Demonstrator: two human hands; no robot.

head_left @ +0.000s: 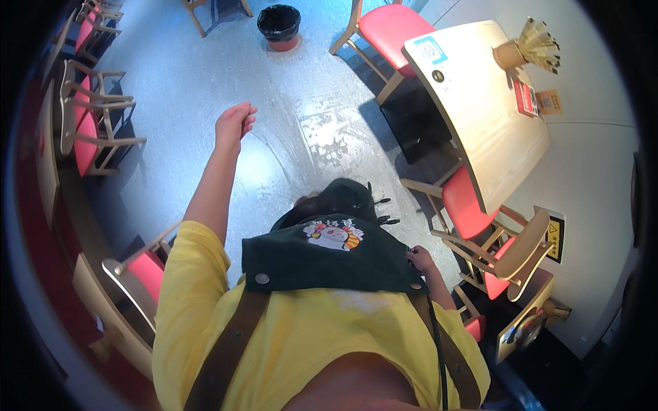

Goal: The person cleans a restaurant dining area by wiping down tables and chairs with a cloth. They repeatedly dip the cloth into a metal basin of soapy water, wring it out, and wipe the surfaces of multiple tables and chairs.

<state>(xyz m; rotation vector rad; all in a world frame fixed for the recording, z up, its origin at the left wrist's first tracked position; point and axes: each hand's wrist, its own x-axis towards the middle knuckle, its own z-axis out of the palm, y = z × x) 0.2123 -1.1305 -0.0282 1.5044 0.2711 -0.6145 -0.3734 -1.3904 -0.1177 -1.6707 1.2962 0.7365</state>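
Note:
My left hand (236, 123) is stretched out ahead over the shiny floor (267, 169). Its fingers are curled in, and nothing shows in it. Down by my side, my right hand (422, 260) is partly hidden behind the edge of a dark green apron (329, 267); whether it grips anything cannot be told. The apron has a cartoon print and writing, and hangs from brown straps (226, 349) over my yellow shirt (329, 323).
To the right stands a wooden table (493, 118) with a holder of wrapped chopsticks (509, 54) and a red box (526, 97). Red-seated chairs (470, 203) flank it. Ahead is a bin with a black liner (279, 25). More chairs (87, 123) line the left.

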